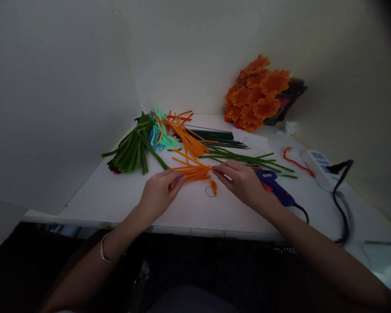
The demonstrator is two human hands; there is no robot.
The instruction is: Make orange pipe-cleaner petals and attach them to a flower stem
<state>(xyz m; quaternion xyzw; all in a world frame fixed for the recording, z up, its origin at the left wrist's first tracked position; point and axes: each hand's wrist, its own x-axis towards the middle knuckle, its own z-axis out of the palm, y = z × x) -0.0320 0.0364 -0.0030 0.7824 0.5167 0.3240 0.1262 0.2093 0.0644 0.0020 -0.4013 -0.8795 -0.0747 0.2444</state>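
Several orange pipe cleaners [197, 172] lie in a loose bunch on the white table between my hands. My left hand [159, 191] is closed in a pinch at their left ends. At their right ends, the thumb and fingertips of my right hand [243, 180] are pinched together on the orange stems. How many stems each hand grips is too small to tell. Just below the bunch lies a small orange piece [213, 187] beside a thin ring [209, 191]. Behind it rests a second bundle of orange pipe cleaners [192, 141].
Green pipe cleaners [133, 145] and light blue ones [163, 132] are heaped at left. Dark stem wires [211, 138] lie at the back. A blue glue gun [276, 188] sits by my right forearm, near a power strip [322, 169]. Orange fuzzy flowers [256, 98] stand back right.
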